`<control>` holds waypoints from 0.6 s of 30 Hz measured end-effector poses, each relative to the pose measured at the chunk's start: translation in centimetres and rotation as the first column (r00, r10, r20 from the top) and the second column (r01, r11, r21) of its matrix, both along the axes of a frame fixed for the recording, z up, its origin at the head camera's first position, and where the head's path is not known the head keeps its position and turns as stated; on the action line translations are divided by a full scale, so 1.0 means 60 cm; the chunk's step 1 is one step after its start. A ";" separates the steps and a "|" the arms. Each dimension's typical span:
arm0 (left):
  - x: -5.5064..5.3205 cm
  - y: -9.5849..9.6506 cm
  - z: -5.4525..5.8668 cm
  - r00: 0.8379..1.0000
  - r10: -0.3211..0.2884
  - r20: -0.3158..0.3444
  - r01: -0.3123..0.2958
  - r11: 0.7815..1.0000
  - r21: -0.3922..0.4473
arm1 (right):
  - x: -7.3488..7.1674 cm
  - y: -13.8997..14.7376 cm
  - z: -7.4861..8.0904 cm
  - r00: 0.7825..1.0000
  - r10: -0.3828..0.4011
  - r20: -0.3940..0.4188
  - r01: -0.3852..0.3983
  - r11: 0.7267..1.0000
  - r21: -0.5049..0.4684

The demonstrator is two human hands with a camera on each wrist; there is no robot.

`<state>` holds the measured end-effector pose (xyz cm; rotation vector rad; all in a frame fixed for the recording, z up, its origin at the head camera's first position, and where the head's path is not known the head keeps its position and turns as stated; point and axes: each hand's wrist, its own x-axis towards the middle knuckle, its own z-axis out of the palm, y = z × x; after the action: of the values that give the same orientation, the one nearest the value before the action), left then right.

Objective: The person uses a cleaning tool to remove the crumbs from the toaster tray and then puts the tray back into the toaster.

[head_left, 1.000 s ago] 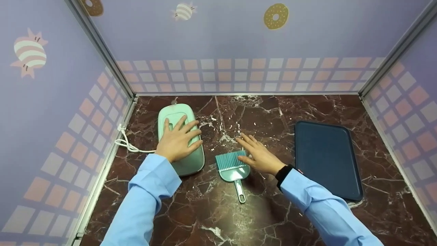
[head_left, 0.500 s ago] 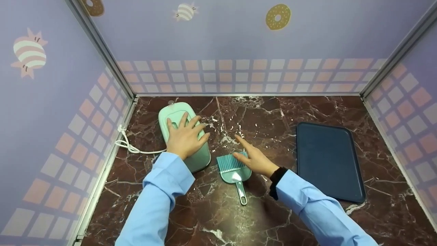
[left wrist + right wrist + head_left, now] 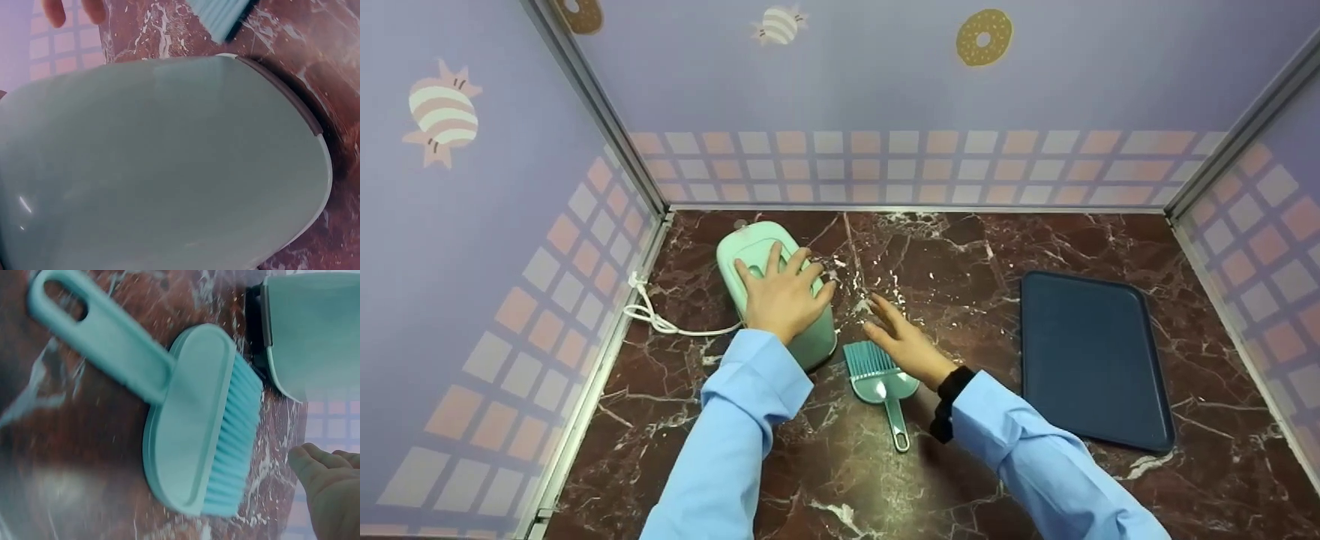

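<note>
A mint-green, rounded oblong appliance (image 3: 810, 341) with a white cord (image 3: 660, 324) lies left of the middle in the head view. My left hand (image 3: 784, 300) rests on its top with the fingers spread. In the left wrist view the appliance's smooth green shell (image 3: 169, 157) fills most of the picture. A teal hand brush (image 3: 883, 385) lies right of it, handle toward me; the right wrist view shows the brush (image 3: 188, 422) large. Over its bristles hovers my right hand (image 3: 911, 349), fingers loosely extended and holding nothing.
White crumb-like bits (image 3: 885, 289) are scattered on the dark red marbled surface beyond the brush. A dark blue tray (image 3: 1095, 360) lies at the right. Patterned purple walls (image 3: 915, 82) enclose the back and both sides.
The appliance's near end has swung to the right under my left hand, drawing the cord along. My right hand has shifted left above the brush. The head view has shifted slightly.
</note>
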<state>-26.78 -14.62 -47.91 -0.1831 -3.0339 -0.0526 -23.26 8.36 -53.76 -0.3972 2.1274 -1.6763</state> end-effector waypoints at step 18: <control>-0.013 0.041 0.000 0.987 0.163 0.016 -0.163 0.986 0.016 | -0.002 -0.060 -0.024 0.946 -0.040 0.321 0.151 0.933 -0.327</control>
<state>-27.56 -12.19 -47.91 0.0675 -3.0498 -0.0674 -23.39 4.77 -55.23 -0.1143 1.6497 -2.0287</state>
